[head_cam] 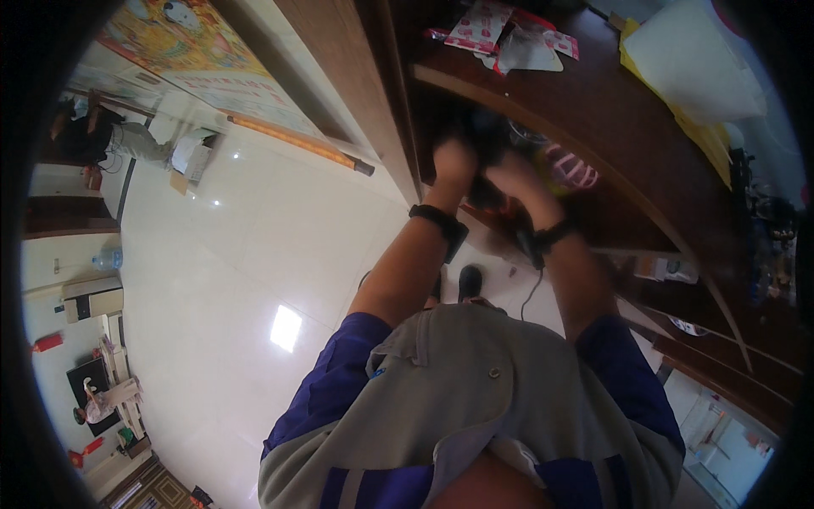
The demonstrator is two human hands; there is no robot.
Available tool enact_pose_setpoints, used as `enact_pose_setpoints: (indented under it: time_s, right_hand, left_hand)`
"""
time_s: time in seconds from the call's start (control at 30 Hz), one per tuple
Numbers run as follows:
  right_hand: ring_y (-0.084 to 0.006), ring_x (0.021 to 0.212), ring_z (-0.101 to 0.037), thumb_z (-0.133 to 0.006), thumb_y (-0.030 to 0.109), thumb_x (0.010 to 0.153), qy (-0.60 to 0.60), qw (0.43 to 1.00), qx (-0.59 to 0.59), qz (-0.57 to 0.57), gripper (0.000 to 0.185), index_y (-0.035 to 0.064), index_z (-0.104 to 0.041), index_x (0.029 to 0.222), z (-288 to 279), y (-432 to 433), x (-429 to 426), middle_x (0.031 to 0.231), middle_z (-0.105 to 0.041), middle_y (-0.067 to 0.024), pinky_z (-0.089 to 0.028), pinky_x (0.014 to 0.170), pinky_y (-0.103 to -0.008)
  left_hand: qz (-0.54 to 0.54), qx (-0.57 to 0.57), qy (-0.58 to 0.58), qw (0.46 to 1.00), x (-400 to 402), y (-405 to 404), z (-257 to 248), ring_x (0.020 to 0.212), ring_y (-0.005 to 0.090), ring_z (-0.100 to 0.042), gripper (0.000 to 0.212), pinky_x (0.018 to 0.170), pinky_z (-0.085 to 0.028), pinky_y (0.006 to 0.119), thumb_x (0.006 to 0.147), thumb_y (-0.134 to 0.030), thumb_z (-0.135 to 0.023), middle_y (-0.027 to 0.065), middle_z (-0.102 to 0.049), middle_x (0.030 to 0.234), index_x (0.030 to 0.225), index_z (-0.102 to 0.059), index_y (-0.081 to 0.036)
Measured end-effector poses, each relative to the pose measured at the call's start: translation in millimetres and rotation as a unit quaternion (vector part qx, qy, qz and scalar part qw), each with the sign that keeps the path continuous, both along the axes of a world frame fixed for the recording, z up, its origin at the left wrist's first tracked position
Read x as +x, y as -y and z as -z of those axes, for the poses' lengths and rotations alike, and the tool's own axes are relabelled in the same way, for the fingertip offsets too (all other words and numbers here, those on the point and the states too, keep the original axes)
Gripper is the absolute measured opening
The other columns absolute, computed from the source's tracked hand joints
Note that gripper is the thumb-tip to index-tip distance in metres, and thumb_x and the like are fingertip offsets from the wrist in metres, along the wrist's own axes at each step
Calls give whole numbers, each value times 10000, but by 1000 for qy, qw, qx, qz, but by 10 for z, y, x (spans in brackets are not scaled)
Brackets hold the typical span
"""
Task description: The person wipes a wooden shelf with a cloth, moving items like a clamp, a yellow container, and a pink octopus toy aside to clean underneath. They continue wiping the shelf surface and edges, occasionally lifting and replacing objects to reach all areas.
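Both arms reach into an open shelf compartment [629, 223] of a dark wooden cabinet. My left hand [455, 160] is blurred, at the compartment's left side near the upright wooden panel. My right hand [510, 173] is just to its right, also blurred. A dark object [486, 130] lies in shadow around the fingers; its kind and whether either hand grips it cannot be made out. Beside the right hand is a pink plastic basket-like item [573, 168]. A clear, shiny round item [526, 132] sits behind it. Black bands circle both wrists.
Opened red-and-white packaging [518, 38] lies on the cabinet top [591, 95], with a white bag-like item [696, 60] farther right. A hanging scroll [210, 57] is on the left wall. Another person [95, 127] sits far left; a second person [98, 407] is lower left.
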State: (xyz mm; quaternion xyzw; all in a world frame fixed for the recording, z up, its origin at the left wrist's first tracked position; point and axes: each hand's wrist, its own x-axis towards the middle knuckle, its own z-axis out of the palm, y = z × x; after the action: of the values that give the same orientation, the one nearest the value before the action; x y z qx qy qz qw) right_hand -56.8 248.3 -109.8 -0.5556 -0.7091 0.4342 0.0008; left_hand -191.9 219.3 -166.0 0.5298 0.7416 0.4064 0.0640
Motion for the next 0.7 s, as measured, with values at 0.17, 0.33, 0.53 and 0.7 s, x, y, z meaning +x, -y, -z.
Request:
enact_pose_setpoints:
  time_s: [0.17,0.33,0.53,0.7]
  right_hand:
    - [-409,1111,-559,-675,267,715,-57,995,12,81,614,-42,-509,1220,257,164,286,1190,-584,-271,-445,937,-398]
    - [-407,1100,-564,-675,258,712,-168,971,128,113,558,-41,-539,1163,223,243,259,1154,-598,-269,-455,930,-405]
    - [-397,1074,-570,-679,223,697,-57,987,106,108,461,-25,-594,1077,-180,223,156,1114,-611,-260,-476,898,-424]
    - [-397,1086,-566,-679,270,701,-66,984,114,118,501,-17,-593,1103,-67,184,202,1132,-607,-257,-472,906,-428]
  left_hand:
    - [53,-118,136,982,93,273,-666,826,432,-611,209,730,-499,500,837,-108,-521,297,-620,918,970,-588,39]
    - [-42,36,107,993,245,450,-358,876,431,-611,272,771,-501,473,824,-98,-536,293,-617,939,1037,-576,66]
    - [135,-29,121,983,85,325,-273,923,422,-620,320,802,-507,469,886,-204,-543,273,-640,963,1114,-533,20]
    - [185,-59,130,972,95,181,-273,965,451,-594,309,814,-491,491,908,-218,-525,293,-622,1005,1130,-526,-3]
